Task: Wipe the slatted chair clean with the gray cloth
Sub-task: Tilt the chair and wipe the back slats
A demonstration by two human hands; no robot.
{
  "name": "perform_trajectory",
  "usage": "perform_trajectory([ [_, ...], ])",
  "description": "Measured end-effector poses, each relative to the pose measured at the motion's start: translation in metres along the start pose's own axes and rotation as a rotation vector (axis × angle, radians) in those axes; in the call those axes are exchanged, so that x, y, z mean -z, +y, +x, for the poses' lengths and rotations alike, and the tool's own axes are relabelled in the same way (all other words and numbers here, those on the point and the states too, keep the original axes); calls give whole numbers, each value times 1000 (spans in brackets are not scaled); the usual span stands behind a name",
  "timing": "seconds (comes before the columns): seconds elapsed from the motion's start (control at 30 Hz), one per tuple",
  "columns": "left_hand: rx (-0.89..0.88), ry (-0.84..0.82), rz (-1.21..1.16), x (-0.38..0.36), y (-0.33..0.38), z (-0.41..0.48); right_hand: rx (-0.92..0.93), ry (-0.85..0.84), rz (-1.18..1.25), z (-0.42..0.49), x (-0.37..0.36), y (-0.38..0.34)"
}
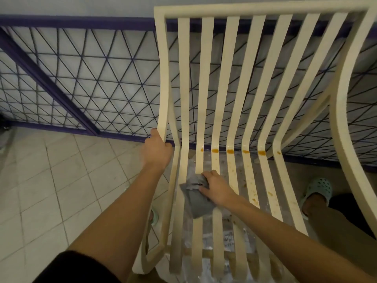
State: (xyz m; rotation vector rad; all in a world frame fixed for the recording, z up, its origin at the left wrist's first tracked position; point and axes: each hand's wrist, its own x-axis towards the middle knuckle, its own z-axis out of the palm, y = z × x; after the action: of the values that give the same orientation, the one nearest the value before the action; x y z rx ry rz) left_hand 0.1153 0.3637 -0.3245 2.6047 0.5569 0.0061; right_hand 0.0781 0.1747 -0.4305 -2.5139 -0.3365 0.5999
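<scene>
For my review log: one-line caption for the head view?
Left hand grips the slatted chair; right hand wipes its stained seat with gray cloth.

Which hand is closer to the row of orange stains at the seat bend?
Right. The right hand, gripping the gray cloth, sits on the seat slats just below the orange stains. The left hand grips the cream slatted chair at its left frame, off to their side.
</scene>
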Motion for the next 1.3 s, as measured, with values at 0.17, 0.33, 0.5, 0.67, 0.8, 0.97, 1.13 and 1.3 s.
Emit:
perform_trajectory([
  [0.17,19,2,7,1,2,0,104,51,-58,-6,-27,9],
  [0.33,27,2,22,-1,1,0,219,-16,-488,-24,-45,11],
  [0.5,23,7,11,0,3,0,319,46,-531,-41,-53,5],
  [0.67,29,4,10,2,4,-2,344,103,-446,-44,-58,10],
  [0.8,28,0,-4,3,3,-2,253,-40,-397,-48,-68,8],
  [0.97,11,-4,-13,3,3,-2,222,-38,-396,-31,-84,11],
  [1.13,-24,8,-28,3,2,-1,110,-97,-396,20,-78,9],
  [1.3,-28,14,-58,1,0,0,36,-87,-357,64,-48,2],
])
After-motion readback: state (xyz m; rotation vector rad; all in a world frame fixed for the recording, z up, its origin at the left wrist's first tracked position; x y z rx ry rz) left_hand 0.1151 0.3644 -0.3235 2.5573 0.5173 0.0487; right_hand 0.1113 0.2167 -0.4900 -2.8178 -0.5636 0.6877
